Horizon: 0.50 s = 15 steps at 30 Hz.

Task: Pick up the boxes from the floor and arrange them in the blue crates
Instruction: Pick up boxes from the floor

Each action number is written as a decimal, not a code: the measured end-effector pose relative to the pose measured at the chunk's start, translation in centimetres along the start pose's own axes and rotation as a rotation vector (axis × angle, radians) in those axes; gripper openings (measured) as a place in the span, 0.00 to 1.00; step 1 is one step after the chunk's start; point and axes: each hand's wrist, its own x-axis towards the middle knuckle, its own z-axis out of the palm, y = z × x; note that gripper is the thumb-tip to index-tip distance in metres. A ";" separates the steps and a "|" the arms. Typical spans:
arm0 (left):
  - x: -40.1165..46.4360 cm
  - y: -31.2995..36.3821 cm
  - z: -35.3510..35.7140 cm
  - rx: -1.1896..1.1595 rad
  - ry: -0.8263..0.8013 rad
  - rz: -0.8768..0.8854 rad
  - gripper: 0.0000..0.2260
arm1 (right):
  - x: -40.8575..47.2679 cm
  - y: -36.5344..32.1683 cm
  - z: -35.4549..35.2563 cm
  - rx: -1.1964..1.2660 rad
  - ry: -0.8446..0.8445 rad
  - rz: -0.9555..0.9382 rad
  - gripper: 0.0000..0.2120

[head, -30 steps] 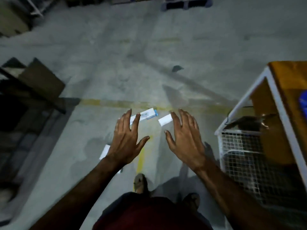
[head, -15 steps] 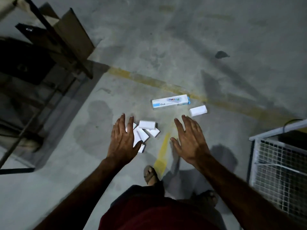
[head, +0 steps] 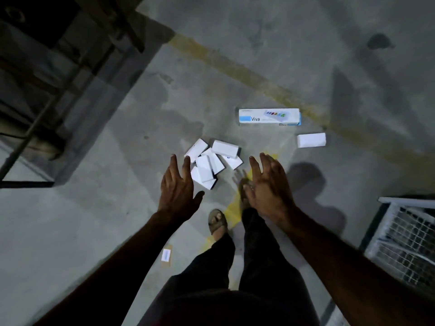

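Observation:
Several small white boxes [head: 213, 162] lie in a loose heap on the concrete floor. Beyond them lies a long white and blue box marked Viva [head: 269, 117], and a single white box [head: 311, 140] sits to its right. My left hand [head: 179, 189] hovers with spread fingers just left of and below the heap, its fingertips overlapping the heap's edge. My right hand [head: 268, 187] is held out with straight fingers to the right of the heap. Both hands hold nothing. No blue crate is in view.
A white wire-mesh cage [head: 404, 236] stands at the right edge. Dark shelving with cardboard [head: 58, 67] fills the upper left. Yellow floor lines [head: 259, 83] cross the concrete. A small brown label scrap [head: 166, 256] lies by my feet; my sandalled foot [head: 217, 223] is below the heap.
The view has tilted down and closer to the floor, so the heap of boxes shows more fully. Both hands have reached lower toward the heap, still holding nothing.

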 end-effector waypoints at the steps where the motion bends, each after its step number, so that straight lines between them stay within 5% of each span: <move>1: 0.9 0.0 0.6 -0.008 -0.011 -0.029 0.47 | 1.5 0.2 0.7 -0.009 -0.013 0.004 0.38; 10: 13.8 1.1 9.8 -0.161 0.025 -0.142 0.41 | 14.6 2.2 11.5 0.056 -0.123 -0.026 0.40; 15: 22.2 0.3 21.7 -0.247 -0.064 -0.291 0.41 | 21.9 3.5 23.1 0.058 -0.095 -0.021 0.39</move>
